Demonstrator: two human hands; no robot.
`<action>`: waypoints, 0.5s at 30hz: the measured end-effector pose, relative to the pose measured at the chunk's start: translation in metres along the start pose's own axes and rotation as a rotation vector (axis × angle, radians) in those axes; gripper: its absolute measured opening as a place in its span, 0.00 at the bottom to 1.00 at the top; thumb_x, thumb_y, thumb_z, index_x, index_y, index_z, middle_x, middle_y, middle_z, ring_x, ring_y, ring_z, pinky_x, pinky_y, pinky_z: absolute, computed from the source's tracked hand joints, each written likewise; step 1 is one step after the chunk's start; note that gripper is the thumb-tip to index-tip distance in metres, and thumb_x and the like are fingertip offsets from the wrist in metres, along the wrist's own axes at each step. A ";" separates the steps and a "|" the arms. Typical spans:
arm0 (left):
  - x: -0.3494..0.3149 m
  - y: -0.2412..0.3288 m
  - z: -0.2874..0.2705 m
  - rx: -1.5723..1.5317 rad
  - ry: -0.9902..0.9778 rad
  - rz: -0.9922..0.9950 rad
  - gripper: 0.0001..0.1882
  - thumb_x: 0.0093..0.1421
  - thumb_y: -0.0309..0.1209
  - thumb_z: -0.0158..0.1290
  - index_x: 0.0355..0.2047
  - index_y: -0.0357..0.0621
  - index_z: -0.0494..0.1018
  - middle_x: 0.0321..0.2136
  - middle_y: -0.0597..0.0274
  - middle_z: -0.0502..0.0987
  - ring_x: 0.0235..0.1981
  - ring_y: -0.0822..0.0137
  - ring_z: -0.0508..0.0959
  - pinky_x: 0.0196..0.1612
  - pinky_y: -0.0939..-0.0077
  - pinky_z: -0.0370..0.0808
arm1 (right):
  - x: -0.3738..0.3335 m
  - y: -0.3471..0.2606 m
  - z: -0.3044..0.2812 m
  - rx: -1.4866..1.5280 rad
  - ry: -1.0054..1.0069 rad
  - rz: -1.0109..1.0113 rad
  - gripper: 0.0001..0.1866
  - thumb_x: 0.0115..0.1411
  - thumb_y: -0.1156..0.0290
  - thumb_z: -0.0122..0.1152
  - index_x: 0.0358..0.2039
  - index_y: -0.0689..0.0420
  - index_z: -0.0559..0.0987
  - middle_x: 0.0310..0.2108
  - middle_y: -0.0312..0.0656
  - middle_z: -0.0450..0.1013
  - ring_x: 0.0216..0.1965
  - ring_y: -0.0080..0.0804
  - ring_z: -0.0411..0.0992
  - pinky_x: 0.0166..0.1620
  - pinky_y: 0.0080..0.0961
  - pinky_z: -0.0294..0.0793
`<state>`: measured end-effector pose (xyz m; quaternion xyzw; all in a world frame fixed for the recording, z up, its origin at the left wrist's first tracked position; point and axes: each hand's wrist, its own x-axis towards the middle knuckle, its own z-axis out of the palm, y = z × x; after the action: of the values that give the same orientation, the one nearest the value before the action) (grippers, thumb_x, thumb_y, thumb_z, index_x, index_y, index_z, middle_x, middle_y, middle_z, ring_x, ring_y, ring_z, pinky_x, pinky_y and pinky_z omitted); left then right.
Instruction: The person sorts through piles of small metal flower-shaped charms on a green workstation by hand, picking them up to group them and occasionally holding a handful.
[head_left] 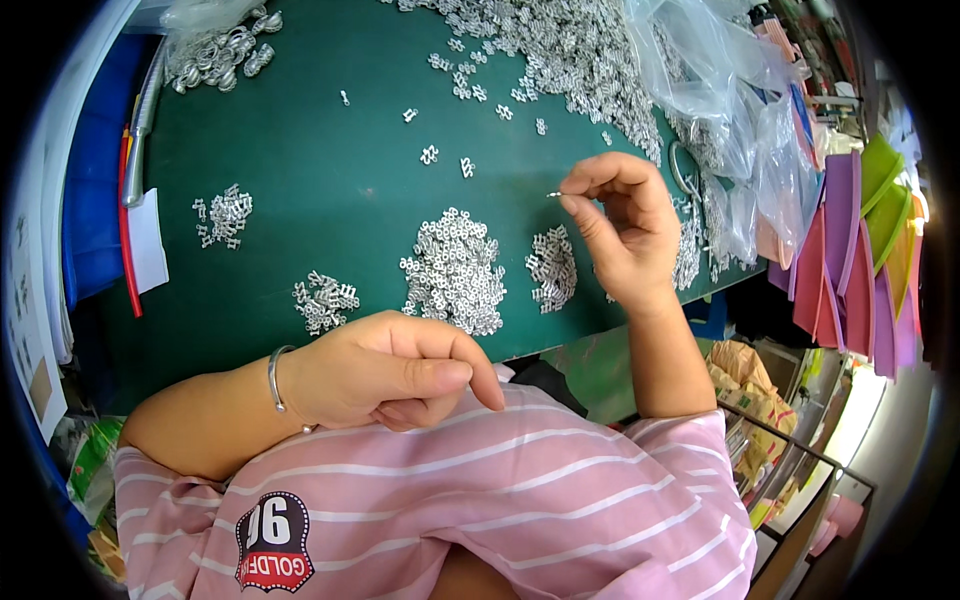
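Observation:
My right hand (628,225) is raised over the green table, thumb and forefinger pinching a small silvery metal piece (555,194). Its tip pokes out to the left of the fingers. Close to my body, my left hand (390,372) hangs at the table's front edge with its fingers curled. Whatever those fingers hold, if anything, is hidden. Between the hands lies a dense heap of small silver metal pieces (455,275). Smaller clusters flank it: one on the right (553,268), one by my left wrist (325,302), and one farther left (224,216).
A large spread of silver pieces (560,50) covers the far right of the green table (300,150). Clear plastic bags (700,75) lie beside it. Rounded metal parts (222,55) sit far left, near a red strip (131,262). Colourful bins (850,250) stand right.

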<state>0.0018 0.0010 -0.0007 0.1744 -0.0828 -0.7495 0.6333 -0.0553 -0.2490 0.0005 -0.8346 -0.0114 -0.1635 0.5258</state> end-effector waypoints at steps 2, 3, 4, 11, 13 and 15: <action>0.001 0.000 0.000 0.011 0.001 0.011 0.16 0.65 0.34 0.43 0.39 0.29 0.70 0.13 0.68 0.61 0.13 0.79 0.55 0.17 0.83 0.51 | -0.005 0.001 -0.006 0.057 -0.001 -0.007 0.15 0.52 0.87 0.57 0.40 0.63 0.69 0.34 0.39 0.71 0.35 0.22 0.71 0.40 0.18 0.72; 0.001 0.000 0.000 0.016 0.002 0.011 0.16 0.65 0.34 0.43 0.39 0.29 0.70 0.13 0.68 0.61 0.13 0.79 0.55 0.17 0.83 0.51 | -0.007 -0.001 -0.007 0.066 0.038 0.017 0.13 0.50 0.88 0.58 0.36 0.62 0.71 0.32 0.39 0.72 0.33 0.24 0.72 0.37 0.19 0.72; 0.001 0.000 0.000 0.021 0.003 0.012 0.16 0.65 0.34 0.43 0.39 0.29 0.70 0.13 0.68 0.61 0.13 0.79 0.55 0.17 0.83 0.51 | -0.007 -0.002 -0.012 -0.073 -0.037 -0.027 0.12 0.49 0.88 0.58 0.34 0.62 0.72 0.31 0.39 0.72 0.32 0.25 0.72 0.36 0.19 0.72; 0.000 0.001 0.001 -0.018 0.008 -0.014 0.15 0.65 0.32 0.42 0.40 0.30 0.70 0.13 0.69 0.60 0.14 0.79 0.55 0.17 0.83 0.52 | 0.004 -0.014 -0.031 -0.356 -0.325 -0.087 0.08 0.45 0.87 0.57 0.26 0.62 0.76 0.27 0.43 0.73 0.29 0.38 0.73 0.32 0.26 0.71; 0.002 -0.002 -0.001 -0.027 -0.010 -0.011 0.15 0.65 0.32 0.41 0.40 0.30 0.70 0.13 0.69 0.60 0.14 0.79 0.55 0.17 0.83 0.52 | 0.020 -0.014 -0.026 -0.463 -0.236 -0.106 0.08 0.45 0.87 0.56 0.27 0.63 0.76 0.27 0.44 0.73 0.29 0.39 0.72 0.32 0.27 0.71; 0.002 0.000 -0.002 -0.019 -0.016 -0.005 0.15 0.66 0.32 0.40 0.41 0.31 0.69 0.13 0.70 0.59 0.14 0.80 0.54 0.18 0.83 0.53 | 0.041 -0.013 -0.016 -0.526 -0.155 -0.078 0.07 0.47 0.86 0.55 0.28 0.64 0.77 0.26 0.46 0.72 0.28 0.42 0.72 0.33 0.29 0.71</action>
<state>0.0019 -0.0007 -0.0030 0.1624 -0.0804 -0.7533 0.6322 -0.0232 -0.2632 0.0296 -0.9515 -0.0408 -0.1168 0.2818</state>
